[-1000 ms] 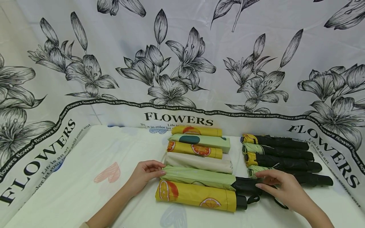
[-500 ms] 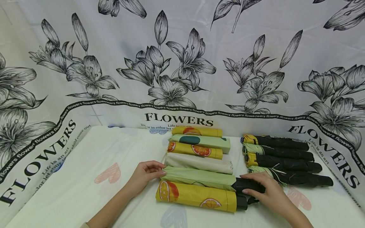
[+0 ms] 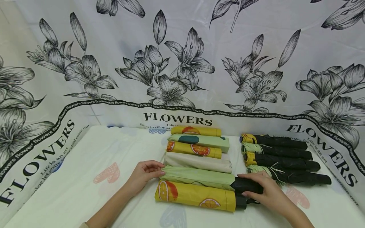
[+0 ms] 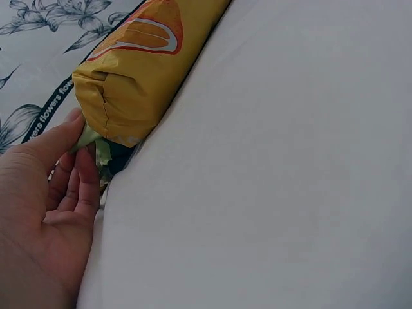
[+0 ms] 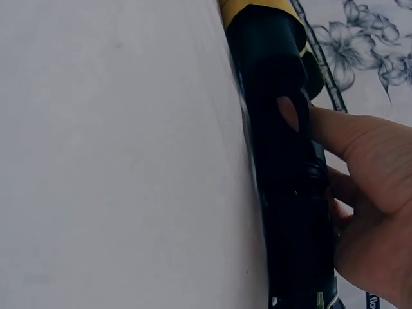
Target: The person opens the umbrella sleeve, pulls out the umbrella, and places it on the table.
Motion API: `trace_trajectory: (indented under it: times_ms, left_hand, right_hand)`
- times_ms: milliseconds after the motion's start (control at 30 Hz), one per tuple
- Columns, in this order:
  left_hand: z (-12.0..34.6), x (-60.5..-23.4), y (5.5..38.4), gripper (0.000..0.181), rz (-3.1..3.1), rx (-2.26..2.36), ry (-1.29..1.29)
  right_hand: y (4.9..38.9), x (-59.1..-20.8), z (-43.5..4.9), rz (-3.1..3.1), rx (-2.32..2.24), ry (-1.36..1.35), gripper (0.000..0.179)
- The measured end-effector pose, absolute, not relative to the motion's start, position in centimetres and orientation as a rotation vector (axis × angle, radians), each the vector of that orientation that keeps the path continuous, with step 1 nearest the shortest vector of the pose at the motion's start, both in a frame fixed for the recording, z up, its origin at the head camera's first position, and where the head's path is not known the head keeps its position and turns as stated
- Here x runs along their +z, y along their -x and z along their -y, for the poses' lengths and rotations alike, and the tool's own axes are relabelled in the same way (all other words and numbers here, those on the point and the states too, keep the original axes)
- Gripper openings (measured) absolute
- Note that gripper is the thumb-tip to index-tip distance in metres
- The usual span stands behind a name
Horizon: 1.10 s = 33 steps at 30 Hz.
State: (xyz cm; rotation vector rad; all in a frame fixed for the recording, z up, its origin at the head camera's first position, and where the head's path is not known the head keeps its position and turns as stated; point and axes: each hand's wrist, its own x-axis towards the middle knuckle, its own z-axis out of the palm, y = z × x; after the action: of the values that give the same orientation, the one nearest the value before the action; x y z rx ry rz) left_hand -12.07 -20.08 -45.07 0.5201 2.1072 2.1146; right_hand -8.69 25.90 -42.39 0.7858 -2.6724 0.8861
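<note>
In the head view a pale green umbrella sleeve (image 3: 199,178) lies flat, with the black end of a folded umbrella (image 3: 246,184) sticking out on its right. My left hand (image 3: 144,175) pinches the sleeve's left end between thumb and fingers; the left wrist view shows the green fabric tip (image 4: 88,136) there. Around the black end, my right hand (image 3: 268,191) has thumb and fingers on opposite sides. Just in front lies a yellow, orange-printed sleeve (image 3: 196,195) with a black umbrella end (image 3: 240,201) showing. In the right wrist view the thumb partly covers the dark shapes.
Behind the green sleeve lie a cream sleeve (image 3: 196,162), a yellow fruit-print one (image 3: 208,152), a green one with dark spots (image 3: 211,142) and another yellow one (image 3: 196,131). Several folded black umbrellas (image 3: 288,162) with yellow or green ends line up at right.
My right hand has slid left onto the black umbrella end beside the green sleeve, bringing its thumb and fingers around it. The left hand has stayed at the sleeve's left end.
</note>
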Motion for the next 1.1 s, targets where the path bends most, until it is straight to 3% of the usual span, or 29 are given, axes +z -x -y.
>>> trace_trajectory:
  times_ms: [300,1100]
  left_hand:
    - [20.3,-45.0,11.9,0.029,-2.125,2.101,-0.498]
    - [19.9,-45.1,12.0,0.027,-2.133,2.105,-0.516]
  right_hand:
    - [8.9,-42.6,-25.9,2.602,0.901,-0.855,0.056]
    - [7.9,-42.2,-29.2,2.656,0.854,-0.735,0.058]
